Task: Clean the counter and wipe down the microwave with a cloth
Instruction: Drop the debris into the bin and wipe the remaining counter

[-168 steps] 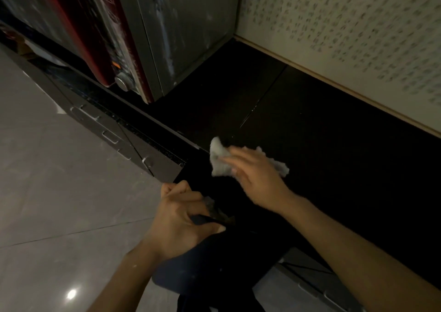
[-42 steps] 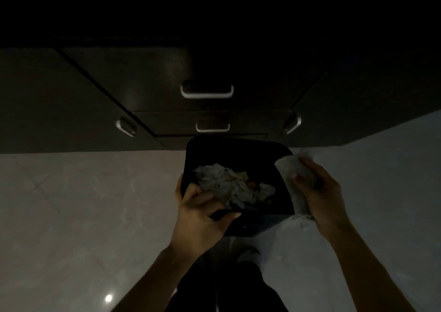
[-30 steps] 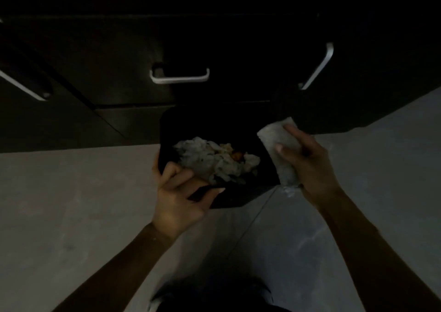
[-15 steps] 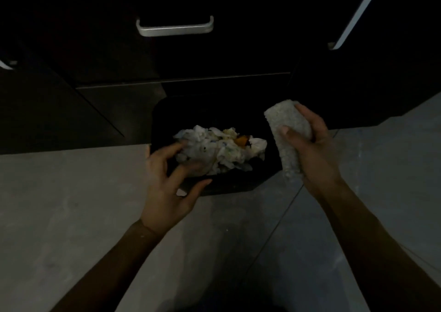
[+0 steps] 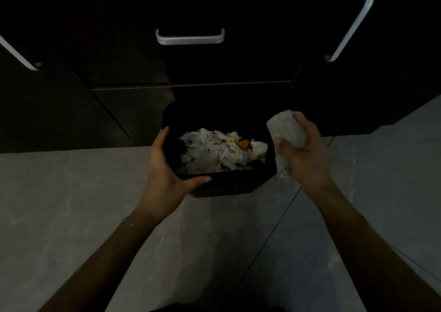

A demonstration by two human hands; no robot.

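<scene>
Black bin (image 5: 229, 185) stands on the grey floor (image 5: 71, 204), at the foot of dark cabinets (image 5: 119, 61) with metal handles (image 5: 189, 39). Crumpled white tissues (image 5: 210, 151) and an orange scrap (image 5: 243, 144) lie inside. The left hand (image 5: 164, 175) is spread wide against the bin's near left corner, fingers straight along the left wall and thumb along the near rim. The right hand (image 5: 307, 159) grips a bunched pale cloth (image 5: 286, 130) just beside the bin's right rim, above the floor.
</scene>
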